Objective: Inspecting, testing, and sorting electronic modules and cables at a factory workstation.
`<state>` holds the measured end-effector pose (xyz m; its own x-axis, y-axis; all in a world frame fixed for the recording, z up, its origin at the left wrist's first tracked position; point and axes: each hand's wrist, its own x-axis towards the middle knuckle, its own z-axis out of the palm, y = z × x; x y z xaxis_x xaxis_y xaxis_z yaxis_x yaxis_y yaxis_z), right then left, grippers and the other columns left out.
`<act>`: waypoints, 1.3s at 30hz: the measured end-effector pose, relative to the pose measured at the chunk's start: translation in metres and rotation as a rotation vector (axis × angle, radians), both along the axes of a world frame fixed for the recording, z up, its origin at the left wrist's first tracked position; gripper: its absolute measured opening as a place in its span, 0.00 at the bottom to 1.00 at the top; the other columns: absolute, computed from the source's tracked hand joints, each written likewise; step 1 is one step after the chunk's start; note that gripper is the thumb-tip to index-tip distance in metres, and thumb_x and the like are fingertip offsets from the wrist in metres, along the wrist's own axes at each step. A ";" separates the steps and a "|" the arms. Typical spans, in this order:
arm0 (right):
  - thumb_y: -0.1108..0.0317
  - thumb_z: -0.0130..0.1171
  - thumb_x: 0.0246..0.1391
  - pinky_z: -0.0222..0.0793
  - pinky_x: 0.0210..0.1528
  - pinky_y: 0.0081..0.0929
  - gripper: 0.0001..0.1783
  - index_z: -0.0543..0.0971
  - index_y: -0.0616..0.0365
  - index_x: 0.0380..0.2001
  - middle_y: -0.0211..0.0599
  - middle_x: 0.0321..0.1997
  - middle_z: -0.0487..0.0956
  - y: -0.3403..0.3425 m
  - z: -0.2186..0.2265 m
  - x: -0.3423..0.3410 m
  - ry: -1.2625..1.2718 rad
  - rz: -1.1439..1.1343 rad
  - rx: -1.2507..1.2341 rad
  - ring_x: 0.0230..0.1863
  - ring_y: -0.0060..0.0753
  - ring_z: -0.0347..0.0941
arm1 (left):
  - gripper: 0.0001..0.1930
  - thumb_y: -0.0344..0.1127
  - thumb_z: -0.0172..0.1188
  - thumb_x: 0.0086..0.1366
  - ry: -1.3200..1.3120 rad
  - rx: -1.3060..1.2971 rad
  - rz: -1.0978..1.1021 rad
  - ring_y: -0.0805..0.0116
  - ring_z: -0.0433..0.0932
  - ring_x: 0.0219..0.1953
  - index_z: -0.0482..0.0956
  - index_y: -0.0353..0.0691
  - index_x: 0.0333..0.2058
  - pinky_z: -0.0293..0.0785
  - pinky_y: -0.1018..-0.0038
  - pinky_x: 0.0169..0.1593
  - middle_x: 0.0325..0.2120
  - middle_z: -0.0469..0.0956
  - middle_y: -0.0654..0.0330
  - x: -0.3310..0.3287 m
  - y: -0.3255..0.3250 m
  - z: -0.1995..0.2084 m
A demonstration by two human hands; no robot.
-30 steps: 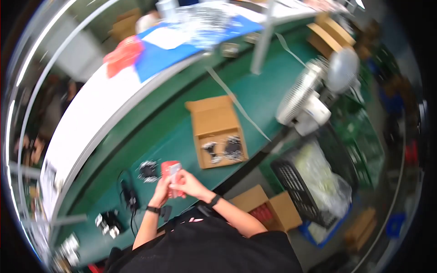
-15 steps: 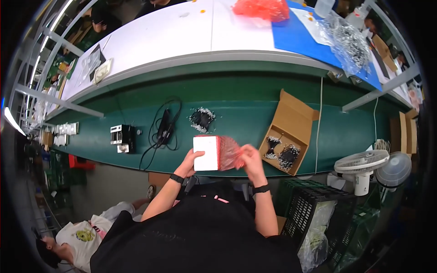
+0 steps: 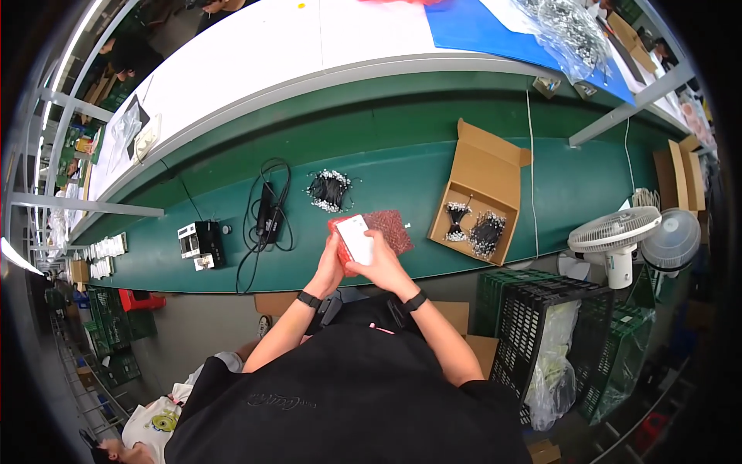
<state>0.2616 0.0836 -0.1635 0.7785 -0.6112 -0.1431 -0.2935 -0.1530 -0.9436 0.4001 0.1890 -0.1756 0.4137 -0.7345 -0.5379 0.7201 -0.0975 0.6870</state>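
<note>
Since half a second ago, my right hand [image 3: 380, 263] has come away from the loose end of the red bubble wrap [image 3: 393, 230] and now sits on the white box [image 3: 355, 241], close beside my left hand [image 3: 330, 264]. That box is tilted, at the centre of the frame, held up in front of the near edge of the green desk [image 3: 394, 174]. My right fingers are closed on it, the thumb pressed along its lower right side; my left fingers curl round the wrap at its lower left. Red wrap shows left of the box, below it and spread out to the right; I cannot tell how much of the box is inside.

Just above my hands lies a bundle of black cables [image 3: 330, 191] with white ends. Left of centre is a black adapter [image 3: 268, 220] with its looped cord, and farther left a black-and-white device [image 3: 201, 243]. Right of centre stands an open cardboard box [image 3: 487, 172] with two more cable bundles [image 3: 488, 234] in it. A fan [image 3: 618, 232] shows at the right of the frame, above a black crate [image 3: 519, 332] at lower right.
</note>
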 end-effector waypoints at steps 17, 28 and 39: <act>0.61 0.59 0.68 0.74 0.57 0.36 0.31 0.61 0.54 0.68 0.45 0.64 0.71 -0.018 -0.014 -0.083 -0.217 -0.450 0.915 0.56 0.37 0.74 | 0.31 0.39 0.61 0.71 -0.410 0.358 -0.073 0.63 0.70 0.65 0.62 0.35 0.68 0.71 0.64 0.64 0.62 0.71 0.49 0.025 -0.098 -0.134; 0.67 0.62 0.64 0.66 0.67 0.37 0.41 0.54 0.63 0.74 0.44 0.70 0.68 -0.002 -0.034 -0.043 -0.201 0.032 1.133 0.66 0.36 0.68 | 0.42 0.54 0.63 0.68 -0.062 0.049 -0.489 0.59 0.69 0.66 0.59 0.32 0.69 0.68 0.60 0.68 0.65 0.67 0.49 -0.003 -0.002 -0.041; 0.71 0.72 0.50 0.64 0.67 0.36 0.50 0.57 0.62 0.72 0.39 0.68 0.68 -0.002 -0.062 0.026 -0.070 0.176 1.065 0.66 0.35 0.68 | 0.48 0.58 0.70 0.60 -0.147 -0.049 -0.227 0.59 0.73 0.64 0.61 0.33 0.69 0.71 0.62 0.66 0.64 0.70 0.51 0.033 0.037 -0.070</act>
